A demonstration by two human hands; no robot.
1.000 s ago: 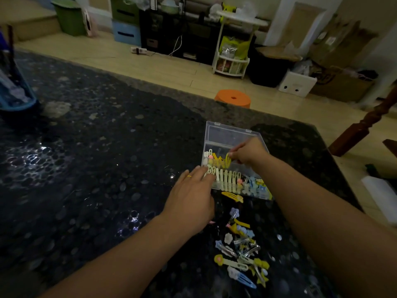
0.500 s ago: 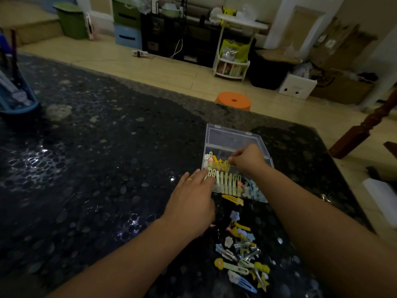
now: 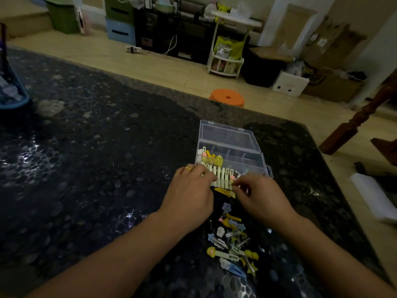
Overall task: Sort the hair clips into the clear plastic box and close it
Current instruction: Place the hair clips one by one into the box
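The clear plastic box [image 3: 252, 158] lies open on the dark table, its lid [image 3: 225, 134] folded back. Yellow clips [image 3: 213, 159] fill a far left compartment and a row of white clips [image 3: 223, 176] stands along its near side. My left hand [image 3: 189, 196] rests straight fingers on the box's near left corner. My right hand [image 3: 261, 197] hovers at the near edge with loosely curled fingers, nothing visible between them, just right of a single yellow clip [image 3: 224, 192]. A pile of loose hair clips [image 3: 233, 248] lies between my forearms.
The dark pebbled table [image 3: 96, 168] stretches far to the left, where a blue basket [image 3: 12, 93] stands at its edge. Beyond the far edge are an orange stool [image 3: 227, 97] and floor clutter. A wooden chair leg [image 3: 354, 123] rises at the right.
My right hand has pulled back from the box's far compartments to its near edge, beside the single yellow clip. My left hand has stayed on the box's near left corner.
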